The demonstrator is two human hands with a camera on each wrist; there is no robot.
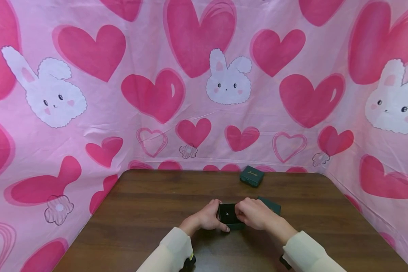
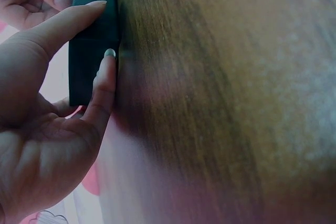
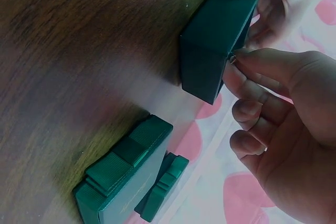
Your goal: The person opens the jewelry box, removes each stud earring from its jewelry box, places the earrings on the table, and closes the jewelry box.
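My left hand point(image 1: 210, 216) grips a small dark green jewelry box point(image 1: 232, 227) on the table, the thumb along its near side in the head view. The box has no lid on, and a tiny star-shaped stud point(image 1: 227, 214) shows on its black insert. At the box's right end is my right hand point(image 1: 255, 213), its thumb and index finger over the opening. In the right wrist view they pinch a tiny metallic piece of jewelry point(image 3: 232, 58) at the rim; its exact kind I cannot tell. The other fingers are curled.
Right behind my right hand lies a green lid point(image 1: 271, 206) with a ribbon bow point(image 3: 128, 150) along its side. Farther back stands another green box point(image 1: 252, 176) with gold lettering. The brown wooden table point(image 1: 149, 211) is bordered by a pink heart-and-rabbit cloth point(image 1: 193, 105).
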